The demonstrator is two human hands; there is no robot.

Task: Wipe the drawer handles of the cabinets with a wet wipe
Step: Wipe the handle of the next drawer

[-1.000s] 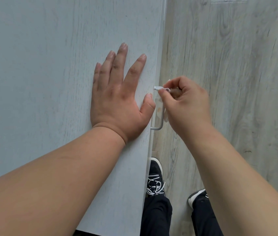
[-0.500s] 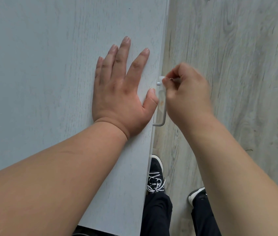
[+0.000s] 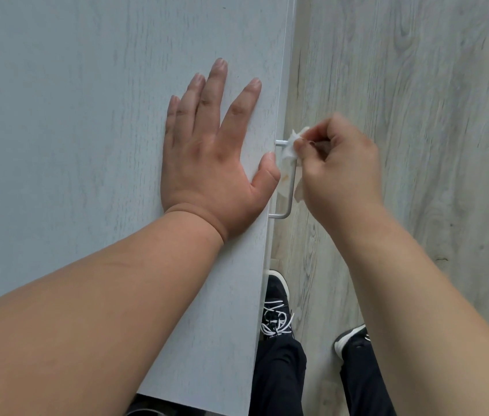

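Nearest, below the handle: black shoes [image 3: 276,313] w/ white laces and dark trousers [image 3: 279,382] on the wood-look floor [image 3: 417,85]. The drawer handle [image 3: 289,193], a thin metal bar, sticks out from the cabinet top's [image 3: 72,115] edge. Left hand [image 3: 210,157] lies flat, fingers spread, on the cabinet top just left of the handle, thumb near it. Right hand [image 3: 342,172], just right of the handle, pinches a white wet wipe [image 3: 290,148] against the handle's far end.

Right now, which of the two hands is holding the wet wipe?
The right hand: it pinches the wet wipe against the drawer handle. The left hand lies flat and empty on the cabinet top.
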